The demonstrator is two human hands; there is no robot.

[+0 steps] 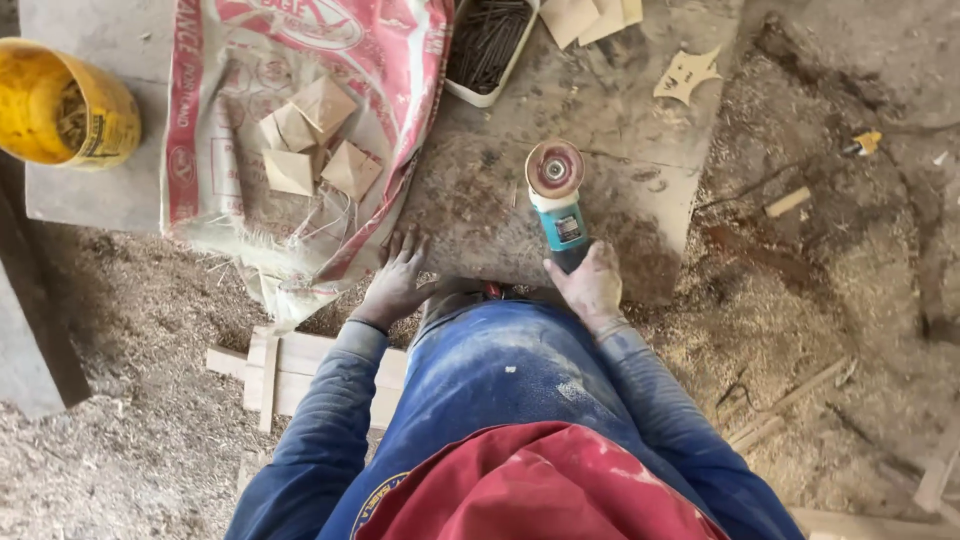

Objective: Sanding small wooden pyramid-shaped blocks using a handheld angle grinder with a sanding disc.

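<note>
Firmly, the right hand gripped a teal angle grinder with a round reddish sanding disc over the dusty board, while the left hand lay flat, fingers spread. Beyond stood a white tray of dark nails; leftward, a yellow plastic bucket holding wood shavings.

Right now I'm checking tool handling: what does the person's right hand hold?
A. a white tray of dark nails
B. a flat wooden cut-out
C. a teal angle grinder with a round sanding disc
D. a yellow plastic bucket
C: the right hand grips the teal angle grinder with a round sanding disc, disc up, over the dusty board.
</note>
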